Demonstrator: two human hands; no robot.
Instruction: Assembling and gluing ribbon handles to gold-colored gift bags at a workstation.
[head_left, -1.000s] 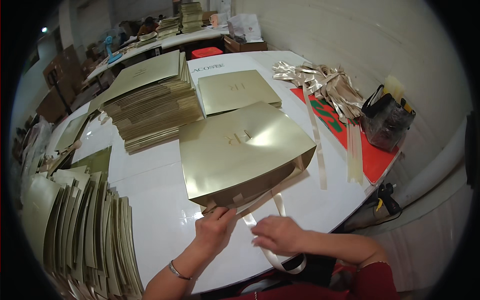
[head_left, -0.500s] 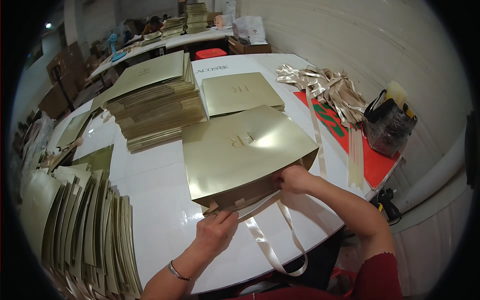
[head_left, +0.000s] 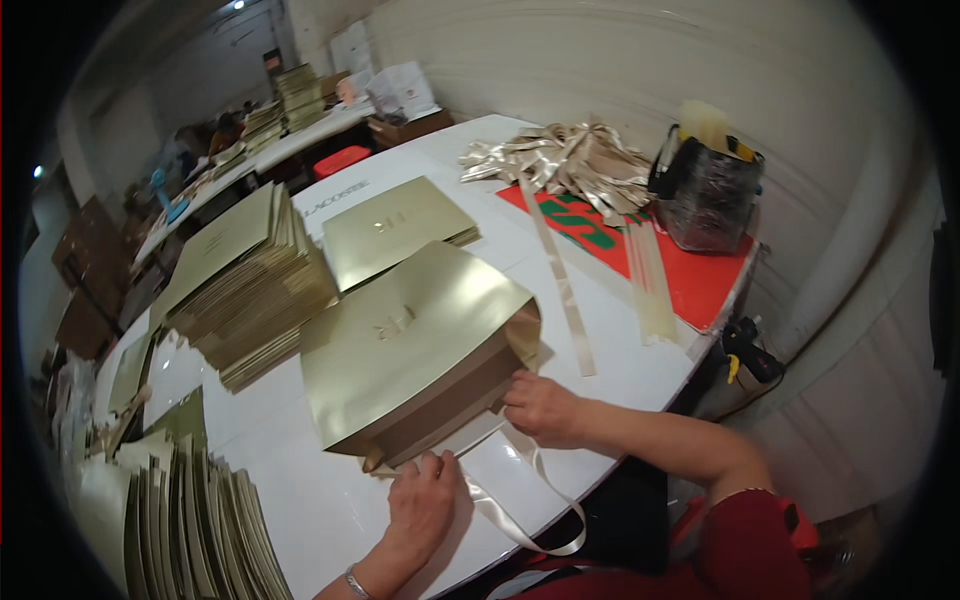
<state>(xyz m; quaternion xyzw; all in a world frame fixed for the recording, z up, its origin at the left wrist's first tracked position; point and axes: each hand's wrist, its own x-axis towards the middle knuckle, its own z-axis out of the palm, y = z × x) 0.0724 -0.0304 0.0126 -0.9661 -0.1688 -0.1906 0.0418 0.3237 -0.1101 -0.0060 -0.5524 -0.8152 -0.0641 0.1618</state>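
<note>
A gold paper bag lies on the table in front of me, its mouth gaping toward me and brown inside. At the near left corner of the mouth, my left hand has its fingers closed on the lower rim. My right hand grips the same rim near its right end, fingers curled. Between the hands a pale strip runs along that rim. From there a cream satin ribbon handle loops down over the table edge. My fingertips are partly hidden against the rim.
A tall stack of gold bags stands left, a low pile behind. More folded bags fill the near left. At right lie heaped ribbons, glue sticks, a red sheet, a dark container and a glue gun.
My right hand has come out of the bag's mouth to its lower rim. The mouth gapes wider. My view has swung to the right, so things appear further left.
</note>
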